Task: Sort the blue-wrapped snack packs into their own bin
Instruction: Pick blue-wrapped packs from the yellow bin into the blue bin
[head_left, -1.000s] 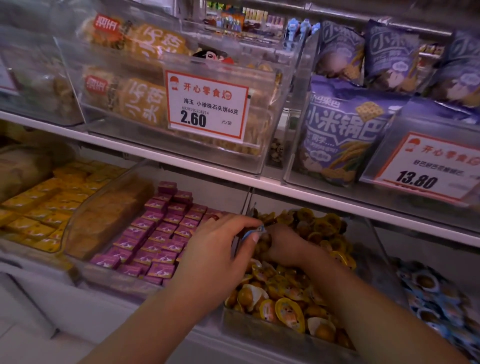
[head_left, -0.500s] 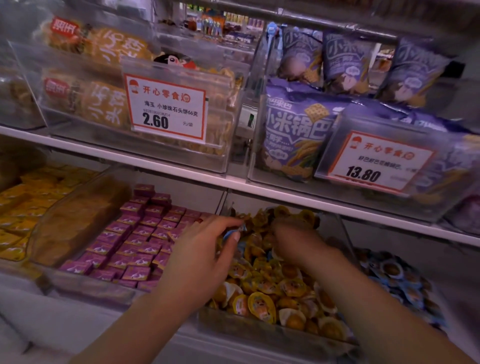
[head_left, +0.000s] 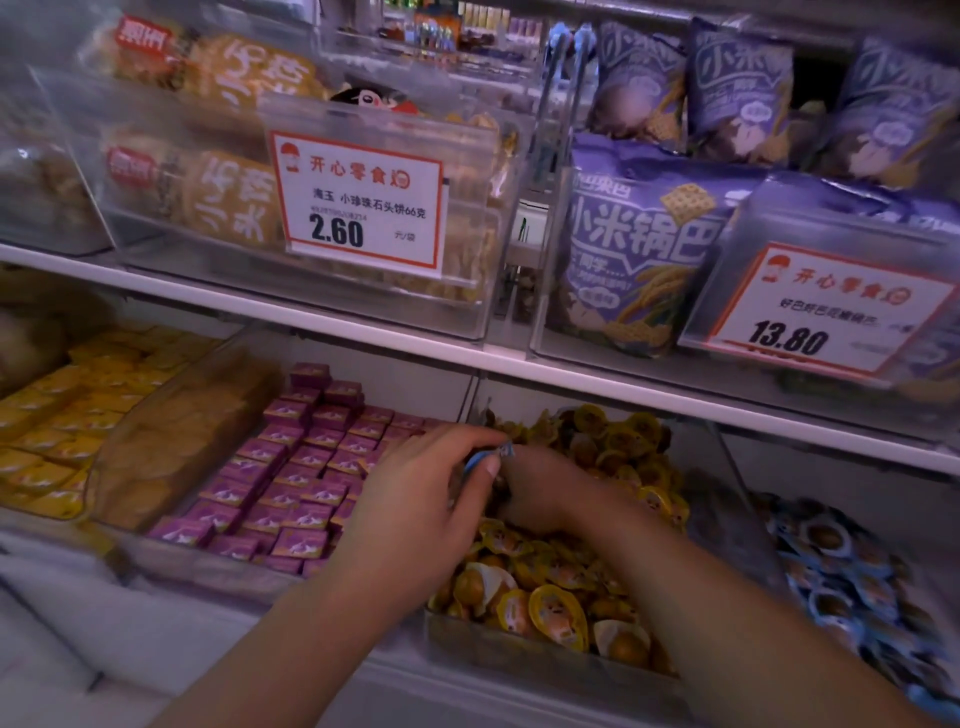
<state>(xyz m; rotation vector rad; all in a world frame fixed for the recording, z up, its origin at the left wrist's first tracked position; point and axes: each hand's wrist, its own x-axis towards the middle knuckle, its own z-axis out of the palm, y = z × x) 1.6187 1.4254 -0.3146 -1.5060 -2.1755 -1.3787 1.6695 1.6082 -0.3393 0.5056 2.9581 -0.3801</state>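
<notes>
**Blue strays gathered out of the orange-pack bin**

The left hand (head_left: 415, 499) hovers over the seam between the purple-box bin (head_left: 171, 564) and the orange-pack bin (head_left: 545, 660), thumb and fingers curled round a blue-wrapped snack pack (head_left: 485, 460) whose edge peeks out at the hand's 1 o'clock. It probably holds there as a collecting hand, so the strays need not be carried off one at a time. The right hand (head_left: 540, 486) reaches in from 5 o'clock, forearm laid across the orange packs (head_left: 556, 613), knuckles up and fingers dug down into the pile just beside the left thumb; whether they grip anything, I cannot tell, since the fingertips are buried. The blue-pack bin (head_left: 852, 582), the likely destination, sits at 3 o'clock of both hands. Above, at 12 o'clock, hangs the 2.60 price card (head_left: 363, 202).
</notes>
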